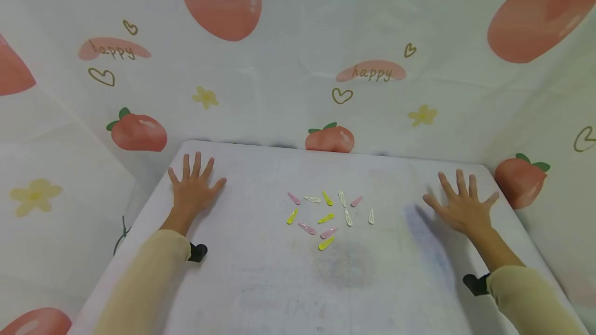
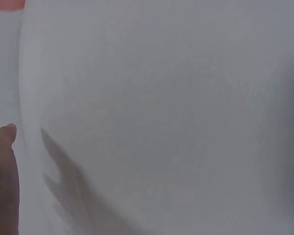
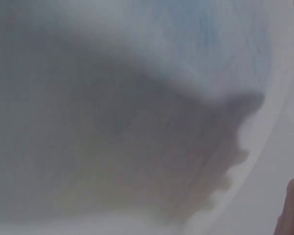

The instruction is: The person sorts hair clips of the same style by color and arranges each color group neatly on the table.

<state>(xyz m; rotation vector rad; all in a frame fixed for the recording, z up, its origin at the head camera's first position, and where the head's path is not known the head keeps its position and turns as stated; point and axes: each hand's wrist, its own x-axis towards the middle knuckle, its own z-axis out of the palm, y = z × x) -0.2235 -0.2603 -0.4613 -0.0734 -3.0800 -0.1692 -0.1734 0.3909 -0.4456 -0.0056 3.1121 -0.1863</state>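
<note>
Several small snap hair clips lie spread over the middle of the white table (image 1: 261,185), among them a pink clip (image 1: 307,228), a yellow clip (image 1: 326,243) and a white clip (image 1: 371,216). Left of them, my left hand (image 1: 194,193) has its fingers straight and spread, holding nothing. To the right of the clips is my right hand (image 1: 465,208), also with spread fingers and nothing in it. Only a sliver of each hand shows at the edge of its wrist view, beside shadows on the white surface.
A white cloth (image 1: 279,66) printed with fruit, hearts and flowers hangs behind the table and along its sides. A dark device (image 1: 197,253) sits at the left wrist, and another dark device (image 1: 476,284) at the right wrist. Grey-blue stains mark the tabletop.
</note>
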